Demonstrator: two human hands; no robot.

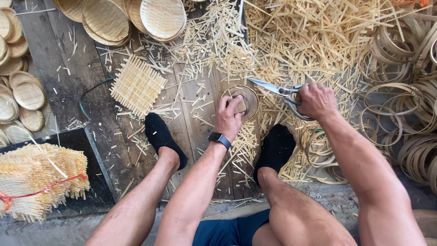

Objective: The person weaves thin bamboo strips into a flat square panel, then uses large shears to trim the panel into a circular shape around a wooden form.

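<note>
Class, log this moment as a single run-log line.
left hand: presses wooden block on round form | right hand: holds shears, blades open | woven mat: on floor

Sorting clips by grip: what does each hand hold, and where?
Right hand holds the shears by their handle loops. Left hand presses a small wooden block from above.

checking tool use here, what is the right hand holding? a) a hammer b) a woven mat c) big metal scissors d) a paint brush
c: the right hand has its grip on the handles of big metal scissors, blades open and pointing left over the bamboo scraps.
</note>
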